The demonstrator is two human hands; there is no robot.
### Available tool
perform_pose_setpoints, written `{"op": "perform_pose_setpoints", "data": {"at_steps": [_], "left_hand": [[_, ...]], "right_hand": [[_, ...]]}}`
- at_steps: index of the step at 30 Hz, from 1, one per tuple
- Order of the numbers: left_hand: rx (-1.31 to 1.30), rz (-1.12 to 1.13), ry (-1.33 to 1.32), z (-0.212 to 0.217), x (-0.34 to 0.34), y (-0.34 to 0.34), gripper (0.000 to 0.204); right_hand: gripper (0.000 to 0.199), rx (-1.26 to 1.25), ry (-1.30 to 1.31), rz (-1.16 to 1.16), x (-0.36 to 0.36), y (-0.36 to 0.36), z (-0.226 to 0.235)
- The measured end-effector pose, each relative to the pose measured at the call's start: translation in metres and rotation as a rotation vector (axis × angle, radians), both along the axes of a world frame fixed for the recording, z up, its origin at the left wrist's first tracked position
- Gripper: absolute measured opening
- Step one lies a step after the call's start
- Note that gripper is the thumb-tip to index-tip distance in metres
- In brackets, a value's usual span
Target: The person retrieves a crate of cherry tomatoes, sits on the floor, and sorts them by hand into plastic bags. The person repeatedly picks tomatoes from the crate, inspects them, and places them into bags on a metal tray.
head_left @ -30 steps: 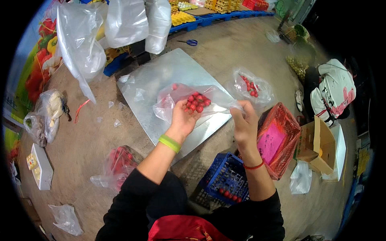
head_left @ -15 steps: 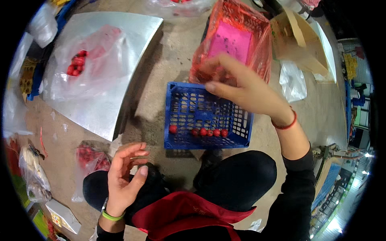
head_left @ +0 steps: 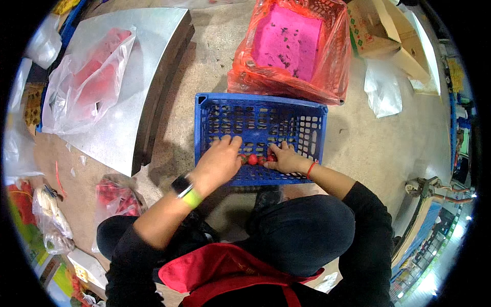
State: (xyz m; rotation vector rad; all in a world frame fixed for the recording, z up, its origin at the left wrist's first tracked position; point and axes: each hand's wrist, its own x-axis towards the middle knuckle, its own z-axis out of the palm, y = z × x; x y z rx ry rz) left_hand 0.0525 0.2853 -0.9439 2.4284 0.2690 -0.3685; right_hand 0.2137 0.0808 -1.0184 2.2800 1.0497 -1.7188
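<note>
A blue plastic crate [head_left: 261, 101] with slotted walls stands in front of my knees. Inside it, small round red fruits [head_left: 252, 159] form a short row toward its near side. My left hand [head_left: 217, 163] reaches in from the left, fingers bent downward at the row's left end; its palm side is hidden, so what it holds cannot be made out. From the right, my right hand [head_left: 289, 159] has thumb and fingers around a red fruit [head_left: 270, 159] at the row's other end. The two hands are apart, with fruits showing between them.
Beyond the blue crate stands a crate lined with red plastic [head_left: 240, 77], a pink sheet [head_left: 291, 46] on its bottom. A metal-topped platform [head_left: 138, 92] at left bears a clear bag [head_left: 110, 77] with red contents. An open cardboard box [head_left: 376, 30] stands far right; a bag [head_left: 117, 199] lies by my left knee.
Both hands have moved into the blue crate: the left forward and right from beside my knee, the right back down from the crate's far edge. The bag on the platform looks flatter.
</note>
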Motion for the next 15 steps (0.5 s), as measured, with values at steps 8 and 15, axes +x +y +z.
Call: {"op": "perform_pose_setpoints", "data": {"at_steps": [8, 15], "left_hand": [[0.467, -0.319, 0.504, -0.088, 0.031, -0.009, 0.033], [0.381, -0.284, 0.333, -0.078, 0.031, -0.007, 0.034]], "right_hand": [[0.069, 0.236, 0.026, 0.002, 0.007, -0.003, -0.012], [0.076, 0.303, -0.015, -0.017, -0.009, 0.019, -0.013]]}}
